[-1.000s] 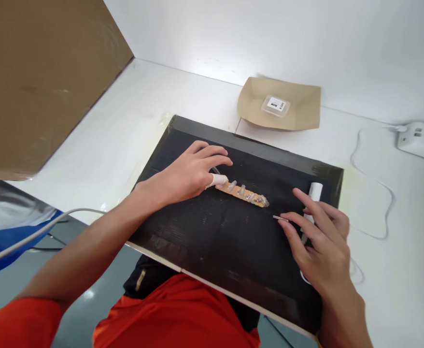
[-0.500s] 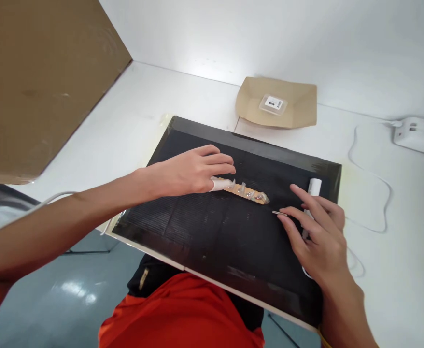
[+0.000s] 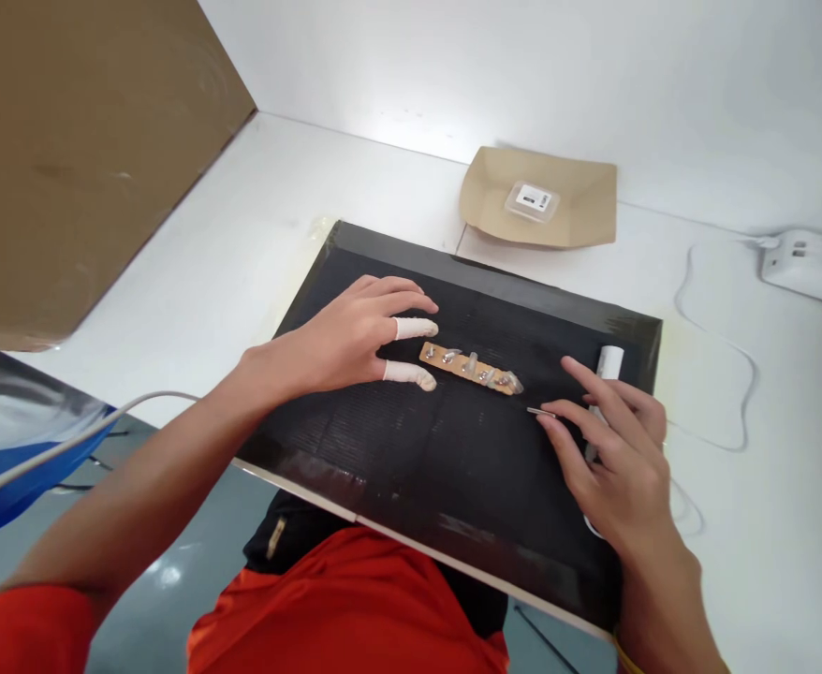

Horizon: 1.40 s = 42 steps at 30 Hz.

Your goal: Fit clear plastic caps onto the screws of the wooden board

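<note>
1. On the black mat (image 3: 397, 468), in the head view, a narrow tan strip (image 3: 459, 368) is lying slightly aslant near the middle. Small silvery bits are dotting its length, and translucent, crumpled-looking pieces are curling up from it, bunching most thickly at its right end.

2. The left hand (image 3: 355, 332) is reaching in from the side, palm down and holding nothing that I am seeing. Its thumb and forefinger are wearing matte white finger covers (image 3: 405, 372), and those two fingertips are standing apart, one to each side of the strip's left end, just beside it.

3. The right hand (image 3: 625, 468) is pinching a slim, shiny metal rod (image 3: 535, 411) between thumb and fingertip, with the tips closing on it. The rod's free end is pointing toward the strip, near its right end but apart from it. Another finger is stretching out, straight and clear of the pinch.

4. Beneath that hand, a smooth white cylinder (image 3: 610, 360) is lying on the mat, the hand partly hiding it.

5. Beyond the mat, a folded brown paper tray (image 3: 481, 206) with flaring sides is holding a flat, clear plastic box (image 3: 532, 201) bearing a printed label. To the right, a white power strip (image 3: 814, 264) is resting near a loosely winding cord (image 3: 754, 384).
</note>
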{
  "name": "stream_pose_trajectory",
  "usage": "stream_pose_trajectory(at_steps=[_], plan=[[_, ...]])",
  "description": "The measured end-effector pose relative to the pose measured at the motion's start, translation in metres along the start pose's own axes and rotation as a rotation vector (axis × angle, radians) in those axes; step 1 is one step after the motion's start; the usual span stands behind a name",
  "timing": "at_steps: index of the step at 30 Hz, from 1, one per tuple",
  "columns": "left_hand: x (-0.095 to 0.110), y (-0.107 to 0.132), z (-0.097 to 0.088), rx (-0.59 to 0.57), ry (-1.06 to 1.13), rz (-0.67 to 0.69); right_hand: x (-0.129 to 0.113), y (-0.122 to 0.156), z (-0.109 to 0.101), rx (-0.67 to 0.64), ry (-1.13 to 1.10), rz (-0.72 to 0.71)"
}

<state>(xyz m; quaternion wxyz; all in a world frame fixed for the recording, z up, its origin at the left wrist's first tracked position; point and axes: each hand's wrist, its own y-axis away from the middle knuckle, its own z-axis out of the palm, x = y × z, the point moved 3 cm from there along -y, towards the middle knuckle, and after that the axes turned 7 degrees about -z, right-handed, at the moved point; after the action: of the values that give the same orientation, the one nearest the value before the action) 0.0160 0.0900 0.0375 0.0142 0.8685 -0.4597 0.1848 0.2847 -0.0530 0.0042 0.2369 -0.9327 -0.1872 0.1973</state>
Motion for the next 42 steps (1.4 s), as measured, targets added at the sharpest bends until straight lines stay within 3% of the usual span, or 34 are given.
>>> stream_pose_trajectory(at_steps=[8,14,33,42], plan=[[0.009,-0.014,0.025,-0.007,-0.068,-0.013,0.001,0.001,0.000,0.006,0.001,-0.001],[0.007,-0.019,0.032,-0.057,-0.049,-0.001,0.001,0.000,-0.002,0.011,-0.001,0.004],[0.012,-0.011,0.013,0.084,-0.004,0.023,0.001,0.001,0.000,-0.005,0.004,0.011],[0.009,-0.015,0.010,-0.008,0.067,-0.055,0.002,0.002,0.000,-0.007,-0.001,0.018]])
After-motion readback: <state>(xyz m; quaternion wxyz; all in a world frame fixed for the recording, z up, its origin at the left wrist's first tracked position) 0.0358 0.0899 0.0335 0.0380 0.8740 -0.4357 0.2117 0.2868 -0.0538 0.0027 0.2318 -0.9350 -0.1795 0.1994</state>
